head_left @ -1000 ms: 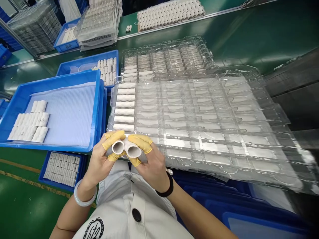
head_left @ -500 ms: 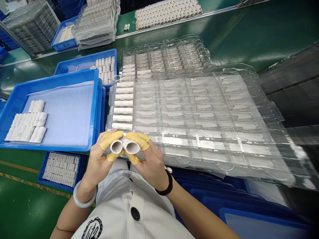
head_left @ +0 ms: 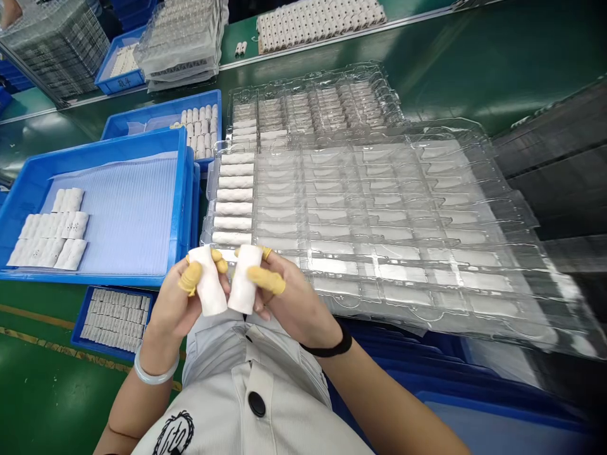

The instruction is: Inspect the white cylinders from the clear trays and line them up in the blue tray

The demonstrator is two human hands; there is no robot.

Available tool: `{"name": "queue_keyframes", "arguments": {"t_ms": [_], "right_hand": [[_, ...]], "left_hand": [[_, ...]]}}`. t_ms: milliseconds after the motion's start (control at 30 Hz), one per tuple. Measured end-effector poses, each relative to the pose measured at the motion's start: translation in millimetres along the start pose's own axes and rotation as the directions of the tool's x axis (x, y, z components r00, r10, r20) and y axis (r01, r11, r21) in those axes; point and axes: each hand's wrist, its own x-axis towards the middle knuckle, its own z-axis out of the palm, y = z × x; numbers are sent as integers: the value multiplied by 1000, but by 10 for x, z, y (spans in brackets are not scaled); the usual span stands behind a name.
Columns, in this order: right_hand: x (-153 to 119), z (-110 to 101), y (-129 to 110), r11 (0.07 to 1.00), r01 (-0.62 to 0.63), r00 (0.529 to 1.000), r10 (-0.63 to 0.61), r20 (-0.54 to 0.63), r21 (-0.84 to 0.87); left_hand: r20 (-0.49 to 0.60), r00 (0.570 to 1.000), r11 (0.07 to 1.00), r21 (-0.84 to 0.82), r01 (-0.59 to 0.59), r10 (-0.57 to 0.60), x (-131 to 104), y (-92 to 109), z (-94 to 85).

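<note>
My left hand [head_left: 183, 294], with yellow covers on its fingertips, is closed round a white tube [head_left: 207, 281]. A second white tube [head_left: 245, 279] is gripped by my right hand [head_left: 284, 292], which has the same yellow covers. Both tubes show their long sides and stand side by side, their lower ends close together. They are over the near left edge of a clear plastic tray [head_left: 403, 215]. White tubes fill much of that tray's left column [head_left: 233, 208], just beyond my hands.
A large blue bin [head_left: 142, 273] with white pieces lies left. Behind are a smaller blue bin [head_left: 161, 114], another clear tray [head_left: 322, 107] and stacked trays [head_left: 183, 47]. Below left is a bin of white pieces [head_left: 114, 321]. A person's arm shows at the top left corner.
Both tubes have turned from open ends facing me to showing their long sides. My hands have shifted their grips, and the tubes are slightly farther apart at the top.
</note>
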Motion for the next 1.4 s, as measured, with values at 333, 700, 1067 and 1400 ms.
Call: {"name": "queue_keyframes", "arguments": {"t_ms": [333, 700, 1067, 1400], "right_hand": [[140, -57, 110, 688, -258, 950, 308, 49, 678], [164, -66, 121, 617, -264, 949, 303, 86, 742], [163, -52, 117, 644, -252, 948, 314, 51, 723], [76, 24, 57, 832, -167, 986, 148, 78, 530]], "left_hand": [[-46, 901, 787, -509, 350, -430, 103, -47, 7], [-123, 819, 571, -773, 276, -561, 120, 144, 272], [-139, 797, 513, -826, 234, -587, 121, 189, 327], [-114, 925, 844, -460, 275, -363, 79, 108, 232]]}}
